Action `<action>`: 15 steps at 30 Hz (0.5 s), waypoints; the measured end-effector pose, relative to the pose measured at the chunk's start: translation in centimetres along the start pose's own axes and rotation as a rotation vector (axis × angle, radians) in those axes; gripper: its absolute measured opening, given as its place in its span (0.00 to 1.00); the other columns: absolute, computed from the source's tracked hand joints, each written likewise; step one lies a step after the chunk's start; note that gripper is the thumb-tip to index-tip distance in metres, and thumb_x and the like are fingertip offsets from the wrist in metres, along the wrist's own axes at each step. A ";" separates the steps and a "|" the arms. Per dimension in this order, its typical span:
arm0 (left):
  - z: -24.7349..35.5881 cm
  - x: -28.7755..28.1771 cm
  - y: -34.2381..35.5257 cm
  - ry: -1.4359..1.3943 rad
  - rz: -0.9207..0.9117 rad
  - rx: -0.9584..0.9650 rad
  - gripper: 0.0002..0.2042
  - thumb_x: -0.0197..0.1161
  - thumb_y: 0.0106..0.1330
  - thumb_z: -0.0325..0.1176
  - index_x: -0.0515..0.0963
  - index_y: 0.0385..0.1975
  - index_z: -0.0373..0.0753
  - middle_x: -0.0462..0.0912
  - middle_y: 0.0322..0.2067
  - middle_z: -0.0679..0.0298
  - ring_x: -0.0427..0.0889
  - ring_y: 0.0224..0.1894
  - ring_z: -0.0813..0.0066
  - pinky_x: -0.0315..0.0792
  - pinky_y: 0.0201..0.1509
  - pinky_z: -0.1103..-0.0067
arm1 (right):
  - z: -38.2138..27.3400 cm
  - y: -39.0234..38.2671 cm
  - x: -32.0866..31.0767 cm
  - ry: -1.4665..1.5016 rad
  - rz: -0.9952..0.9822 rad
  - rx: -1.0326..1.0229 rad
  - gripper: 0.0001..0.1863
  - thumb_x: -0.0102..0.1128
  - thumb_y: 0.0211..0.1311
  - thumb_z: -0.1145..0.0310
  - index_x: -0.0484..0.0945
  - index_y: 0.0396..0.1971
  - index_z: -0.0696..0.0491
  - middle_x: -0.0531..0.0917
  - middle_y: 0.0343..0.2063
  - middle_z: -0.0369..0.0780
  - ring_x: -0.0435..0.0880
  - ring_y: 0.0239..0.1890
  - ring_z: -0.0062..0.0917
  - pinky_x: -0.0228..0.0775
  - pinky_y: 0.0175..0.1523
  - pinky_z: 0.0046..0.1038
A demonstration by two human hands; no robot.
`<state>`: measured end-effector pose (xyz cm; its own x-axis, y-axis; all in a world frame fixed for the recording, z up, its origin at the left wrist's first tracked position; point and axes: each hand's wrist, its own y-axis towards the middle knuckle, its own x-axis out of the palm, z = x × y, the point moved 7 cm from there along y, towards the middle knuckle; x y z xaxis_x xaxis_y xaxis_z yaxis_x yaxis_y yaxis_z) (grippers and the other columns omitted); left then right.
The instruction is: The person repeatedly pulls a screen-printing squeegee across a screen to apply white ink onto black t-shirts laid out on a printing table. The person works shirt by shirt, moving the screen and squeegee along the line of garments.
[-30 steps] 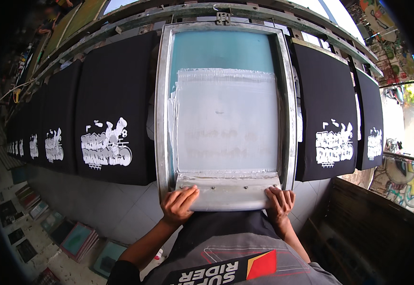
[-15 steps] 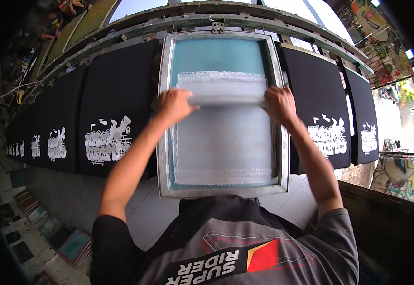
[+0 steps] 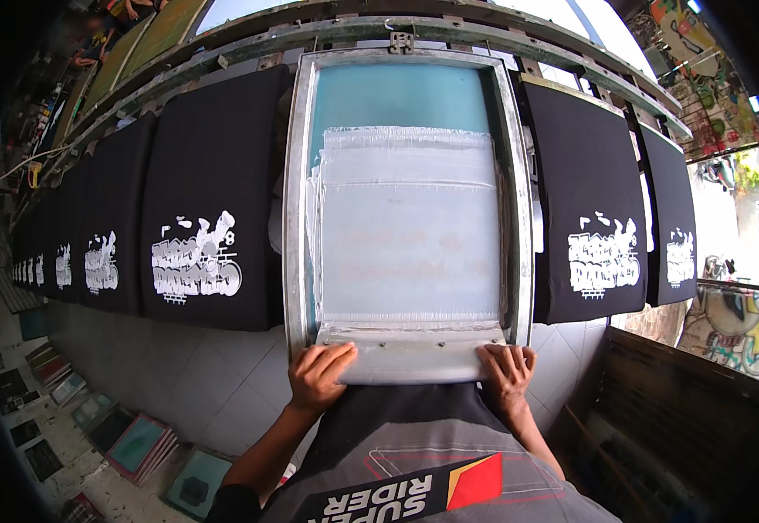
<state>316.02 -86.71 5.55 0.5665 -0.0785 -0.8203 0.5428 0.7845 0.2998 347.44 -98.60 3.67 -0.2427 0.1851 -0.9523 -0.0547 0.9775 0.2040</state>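
1. Stacks of flat framed screens [image 3: 140, 444] lie on the floor at lower left, below the tiled table front [image 3: 196, 383]; their faces are teal and dark, and any marks on them are too small to tell.
2. Left hand [image 3: 318, 376] grips the near left end of the squeegee [image 3: 414, 359], fingers curled over its top edge, thumb underneath out of sight.
3. Right hand [image 3: 508, 370] clamps the near right end of the same squeegee, fingers spread a little and folded over the edge. The two hands sit well apart, one at each end.
4. Squeegee: a long pale blade holder smeared with white ink, lying across the near end of the printing screen [image 3: 410, 227], just inside the metal frame [image 3: 297, 200].
5. Printing screen: teal mesh with a wide coat of white ink over its middle, set in a grey frame hinged at the far rail [image 3: 401, 39].
6. Black shirt panel [image 3: 210, 200] to the left bears a white block-shaped print low on the cloth; more black panels with the same white print run off to the far left.
7. Black shirt panel [image 3: 584, 209] to the right carries the same white print, and another lies beyond it.
8. Half a second ago both hands held the squeegee at the far end of the mesh, arms stretched out; now it is at the near end, arms folded back.
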 end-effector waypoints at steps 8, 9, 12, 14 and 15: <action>-2.4 1.9 4.9 0.097 0.078 0.045 0.18 0.70 0.47 0.18 0.91 0.39 0.41 0.93 0.45 0.70 0.89 0.40 0.71 0.80 0.42 0.76 | 2.5 5.7 1.8 0.023 0.178 -0.045 0.21 0.70 0.48 0.69 0.88 0.47 0.50 0.88 0.43 0.37 0.84 0.39 0.31 0.71 0.47 0.37; -3.0 2.1 6.2 0.091 0.082 0.057 0.19 0.69 0.46 0.17 0.91 0.40 0.41 0.93 0.45 0.69 0.89 0.39 0.70 0.80 0.42 0.76 | 3.2 7.4 2.0 0.024 0.153 -0.051 0.22 0.71 0.47 0.69 0.88 0.47 0.51 0.88 0.42 0.37 0.84 0.40 0.31 0.71 0.47 0.37; -5.7 2.9 10.5 0.067 0.096 0.079 0.22 0.66 0.43 0.16 0.90 0.40 0.40 0.93 0.45 0.67 0.88 0.38 0.68 0.80 0.41 0.75 | 5.3 12.8 3.0 0.014 0.168 -0.068 0.19 0.72 0.46 0.68 0.87 0.42 0.51 0.84 0.37 0.38 0.82 0.40 0.34 0.70 0.46 0.38; -7.5 3.4 14.0 0.055 0.129 0.109 0.22 0.65 0.42 0.15 0.89 0.39 0.40 0.93 0.44 0.65 0.88 0.38 0.65 0.81 0.41 0.74 | 6.7 16.8 3.0 -0.001 0.198 -0.105 0.17 0.73 0.45 0.67 0.86 0.38 0.51 0.82 0.34 0.38 0.81 0.39 0.35 0.69 0.46 0.38; -8.2 3.2 16.0 0.058 0.152 0.134 0.21 0.66 0.41 0.16 0.89 0.38 0.40 0.93 0.43 0.64 0.88 0.38 0.64 0.81 0.41 0.73 | 7.5 18.7 3.3 0.000 0.223 -0.129 0.16 0.74 0.44 0.66 0.85 0.36 0.51 0.81 0.33 0.39 0.80 0.38 0.36 0.69 0.46 0.39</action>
<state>321.44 -69.36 3.71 0.6134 0.0729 -0.7864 0.5337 0.6956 0.4809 352.88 -78.91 2.63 -0.2622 0.3945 -0.8807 -0.1227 0.8916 0.4359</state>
